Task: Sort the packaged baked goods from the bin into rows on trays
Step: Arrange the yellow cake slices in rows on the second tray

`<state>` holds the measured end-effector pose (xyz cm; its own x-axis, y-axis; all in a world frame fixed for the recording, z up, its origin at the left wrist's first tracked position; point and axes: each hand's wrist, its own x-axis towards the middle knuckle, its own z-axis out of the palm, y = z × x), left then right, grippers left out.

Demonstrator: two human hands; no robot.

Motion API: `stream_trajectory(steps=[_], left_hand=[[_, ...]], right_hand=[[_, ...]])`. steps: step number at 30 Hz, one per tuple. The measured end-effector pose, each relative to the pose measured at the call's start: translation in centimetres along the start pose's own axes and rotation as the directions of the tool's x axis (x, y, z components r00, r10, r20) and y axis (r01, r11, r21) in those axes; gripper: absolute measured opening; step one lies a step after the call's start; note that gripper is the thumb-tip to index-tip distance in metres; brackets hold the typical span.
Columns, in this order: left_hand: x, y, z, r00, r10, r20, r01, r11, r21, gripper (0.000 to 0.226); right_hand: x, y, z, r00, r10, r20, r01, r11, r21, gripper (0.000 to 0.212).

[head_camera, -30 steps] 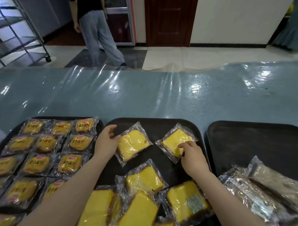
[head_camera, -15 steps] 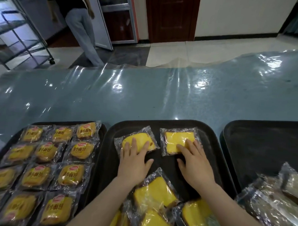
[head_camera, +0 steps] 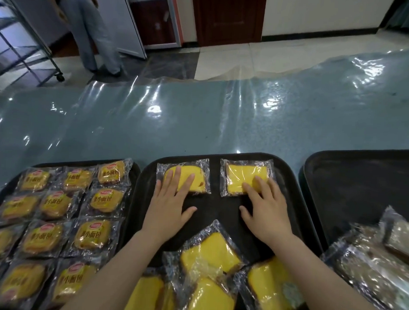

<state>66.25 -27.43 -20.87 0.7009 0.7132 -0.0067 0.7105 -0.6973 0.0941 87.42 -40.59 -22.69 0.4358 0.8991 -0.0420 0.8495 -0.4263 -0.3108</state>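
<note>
Left hand (head_camera: 168,208) flat, fingers straight and spread, fingertips pressing on left cake (head_camera: 190,177) at the far edge of the middle tray (head_camera: 222,208); right hand (head_camera: 267,209) likewise flat, fingers straight, tips on the near edge of right cake (head_camera: 245,177), neither hand curled round anything. Both cakes are yellow slices in clear wrap, lying flat side by side along the tray's far rim, a bare gap between them, roughly square to the rim. Near end of the same tray: loose pile of cakes (head_camera: 209,273), same yellow slices in wrap, overlapping and tilted at odd angles, forearms passing over them. Left tray (head_camera: 134,168) holds rows of buns (head_camera: 97,199), round yellow ones in printed wrap with red logo, laid in a neat grid, packs touching or just overlapping. Right tray (head_camera: 360,183) is dark, with crinkled clear packs (head_camera: 371,265) of something brownish at its near side, blurred, contents not readable. All three trays sit close together on the counter (head_camera: 200,122), blue-grey under wrinkled clear film. Beyond the counter: tiled floor, a wheeled rack (head_camera: 24,53) at far left, a person (head_camera: 92,30) standing by a metal door, only legs visible
</note>
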Motion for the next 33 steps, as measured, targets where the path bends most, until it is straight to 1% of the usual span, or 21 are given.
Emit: stream_trajectory(steps=[1,2,3,4,5,7,8,9,10,12,14,16,18,20,21,22,24,26,28,30,33], left_hand=[[-0.8,0.3,-0.4,0.999,-0.022,-0.042,0.018,0.995,-0.099,0.066],[-1.7,0.5,-0.9,0.996,-0.064,-0.062,0.048,0.973,-0.225,0.048],[-2.6,0.5,-1.3,0.992,-0.121,-0.024,0.106,0.936,-0.335,0.027],[-3.6,0.6,-1.9,0.982,-0.167,0.093,0.191,0.892,-0.409,0.015],[-4.4,0.7,-2.4,0.954,-0.175,0.243,0.269,0.859,-0.436,0.020],[-5.8,0.7,-3.1,0.853,-0.110,0.510,0.347,0.850,-0.397,0.034],[-6.3,0.7,-3.3,0.817,-0.070,0.572,0.343,0.856,-0.387,0.035],[-6.6,0.8,-3.5,0.806,-0.038,0.591,0.331,0.856,-0.397,0.033],[-6.8,0.8,-3.7,0.814,-0.017,0.581,0.327,0.839,-0.434,0.029],[-6.8,1.0,-4.1,0.842,-0.026,0.538,0.373,0.748,-0.548,0.022],[-6.6,1.0,-4.2,0.865,-0.078,0.496,0.425,0.638,-0.642,0.019],[-6.1,0.6,-4.3,0.884,-0.122,0.451,0.431,0.585,-0.687,0.022],[-5.6,0.2,-4.3,0.907,-0.245,0.342,0.421,0.557,-0.716,0.033],[-5.2,-0.4,-4.3,0.875,-0.447,0.184,0.425,0.531,-0.733,0.049],[-5.1,-0.6,-4.3,0.847,-0.522,0.099,0.429,0.565,-0.705,0.055],[-5.0,-0.6,-4.1,0.837,-0.546,0.026,0.432,0.632,-0.644,0.059],[-5.3,0.0,-3.5,0.887,-0.458,-0.064,0.390,0.814,-0.432,0.060],[-5.9,1.0,-2.6,0.946,-0.310,-0.091,0.281,0.928,-0.246,0.060],[-6.3,1.8,-1.9,0.970,-0.227,-0.090,0.203,0.955,-0.215,0.063],[-6.2,2.1,-1.2,0.982,-0.176,-0.072,0.157,0.963,-0.217,0.067],[-6.0,1.9,-0.2,0.989,-0.141,0.055,0.147,0.978,-0.148,0.071]], right_hand=[[-0.3,-0.3,-0.4,0.999,-0.006,-0.033,0.005,1.000,-0.025,0.059],[-0.8,-0.8,-0.8,0.997,-0.014,-0.078,0.013,1.000,-0.023,0.058],[-1.4,-1.3,-1.1,0.992,-0.024,-0.120,0.026,1.000,0.009,0.055],[-2.1,-1.6,-1.3,0.991,-0.033,-0.127,0.041,0.997,0.061,0.049],[-2.8,-1.8,-1.4,0.996,-0.028,-0.086,0.040,0.989,0.144,0.041],[-4.1,-2.3,-1.8,0.992,-0.003,0.124,-0.033,0.958,0.286,0.032],[-4.6,-2.6,-2.0,0.975,-0.008,0.222,-0.060,0.953,0.297,0.034],[-5.0,-2.8,-2.0,0.958,-0.023,0.287,-0.063,0.956,0.287,0.037],[-5.2,-3.0,-1.9,0.943,-0.040,0.329,-0.061,0.955,0.289,0.041],[-5.7,-3.5,-1.8,0.932,-0.057,0.358,-0.073,0.938,0.338,0.044],[-5.7,-3.7,-1.5,0.947,-0.035,0.319,-0.104,0.907,0.408,0.040],[-5.4,-4.1,-1.6,0.960,0.026,0.279,-0.172,0.839,0.516,0.030],[-4.9,-4.9,-1.6,0.962,0.094,0.256,-0.240,0.735,0.634,0.026],[-4.4,-6.2,-1.4,0.963,0.142,0.228,-0.263,0.677,0.687,0.026],[-4.1,-6.9,-1.1,0.963,0.152,0.223,-0.266,0.669,0.694,0.025],[-3.9,-7.5,-0.8,0.962,0.163,0.221,-0.272,0.668,0.693,0.022],[-3.5,-8.3,-0.2,0.957,0.199,0.212,-0.291,0.673,0.680,0.016],[-3.2,-8.6,0.2,0.950,0.245,0.195,-0.311,0.673,0.671,0.011],[-3.1,-8.4,0.4,0.937,0.313,0.156,-0.332,0.653,0.681,0.007],[-3.1,-8.2,0.5,0.933,0.338,0.126,-0.327,0.646,0.690,0.010],[-3.0,-8.5,0.4,0.967,0.210,0.146,-0.253,0.700,0.668,0.013]])
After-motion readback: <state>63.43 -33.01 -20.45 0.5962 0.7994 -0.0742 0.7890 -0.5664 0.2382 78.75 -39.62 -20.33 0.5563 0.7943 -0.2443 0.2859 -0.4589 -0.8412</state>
